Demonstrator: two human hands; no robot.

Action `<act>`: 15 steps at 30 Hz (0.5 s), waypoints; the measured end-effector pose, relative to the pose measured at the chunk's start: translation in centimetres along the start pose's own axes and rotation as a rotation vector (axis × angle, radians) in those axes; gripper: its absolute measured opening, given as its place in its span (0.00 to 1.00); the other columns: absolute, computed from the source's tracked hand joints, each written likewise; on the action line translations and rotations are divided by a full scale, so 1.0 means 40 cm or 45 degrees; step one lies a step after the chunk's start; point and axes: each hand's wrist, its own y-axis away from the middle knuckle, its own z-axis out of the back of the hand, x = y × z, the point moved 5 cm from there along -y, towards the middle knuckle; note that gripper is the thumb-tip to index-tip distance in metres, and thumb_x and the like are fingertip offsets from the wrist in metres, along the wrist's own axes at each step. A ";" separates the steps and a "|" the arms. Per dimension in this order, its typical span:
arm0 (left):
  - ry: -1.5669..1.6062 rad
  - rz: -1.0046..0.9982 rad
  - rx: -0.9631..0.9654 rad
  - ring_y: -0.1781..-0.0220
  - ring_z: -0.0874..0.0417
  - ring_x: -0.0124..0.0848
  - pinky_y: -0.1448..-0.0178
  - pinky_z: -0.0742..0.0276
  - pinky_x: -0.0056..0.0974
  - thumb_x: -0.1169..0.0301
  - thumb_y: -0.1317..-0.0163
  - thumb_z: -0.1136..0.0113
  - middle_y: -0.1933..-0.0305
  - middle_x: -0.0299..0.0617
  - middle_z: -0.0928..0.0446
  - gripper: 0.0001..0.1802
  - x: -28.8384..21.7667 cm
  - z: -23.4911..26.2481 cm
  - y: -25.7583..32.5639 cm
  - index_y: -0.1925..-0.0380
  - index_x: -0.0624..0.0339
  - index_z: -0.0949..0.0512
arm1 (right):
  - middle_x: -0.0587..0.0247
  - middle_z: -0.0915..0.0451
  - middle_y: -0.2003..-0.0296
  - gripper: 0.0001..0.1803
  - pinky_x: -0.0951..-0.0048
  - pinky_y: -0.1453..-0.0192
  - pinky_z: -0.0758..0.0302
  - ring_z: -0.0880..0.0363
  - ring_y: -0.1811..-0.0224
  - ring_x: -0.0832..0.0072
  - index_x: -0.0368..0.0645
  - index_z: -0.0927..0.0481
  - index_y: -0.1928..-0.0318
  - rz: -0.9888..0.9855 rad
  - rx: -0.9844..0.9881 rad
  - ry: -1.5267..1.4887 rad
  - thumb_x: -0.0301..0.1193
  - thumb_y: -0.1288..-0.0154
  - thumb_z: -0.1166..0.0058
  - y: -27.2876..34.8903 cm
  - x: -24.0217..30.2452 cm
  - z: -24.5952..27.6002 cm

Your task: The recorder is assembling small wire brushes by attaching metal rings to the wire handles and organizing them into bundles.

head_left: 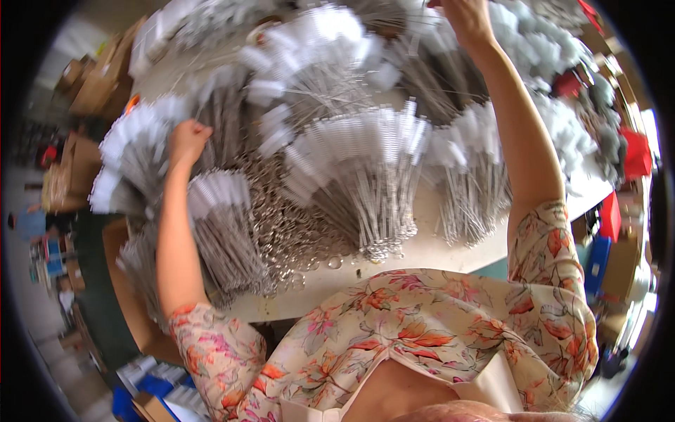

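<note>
Large bundles of wire-handled brushes with white bristles [373,141] cover the table, their twisted wire stems gathered toward me. My left hand [188,143] is closed in a pinch over the left side, between a fanned brush bundle [137,155] and a bundle of grey stems [226,119]; what it grips, if anything, is too small to make out. Far out at the top edge, my right hand [465,20] reaches over the back brush piles, its fingers curled and partly cut off. Whatever sits in those fingers cannot be made out.
Loose metal rings [302,243] lie heaped on the white tabletop [450,261] between the bundles. A cardboard box [130,281] stands below the table's left edge. Red bags or cloths [635,153] and a blue bin [598,264] are at the right.
</note>
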 end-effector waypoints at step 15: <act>0.092 0.020 -0.163 0.69 0.21 0.41 0.61 0.28 0.39 0.68 0.49 0.46 0.74 0.43 0.20 0.08 -0.040 0.045 0.021 0.76 0.63 0.25 | 0.58 0.19 0.66 0.11 0.62 0.57 0.25 0.21 0.61 0.60 0.53 0.17 0.68 -0.455 0.545 1.137 0.38 0.54 0.45 0.156 -0.286 0.004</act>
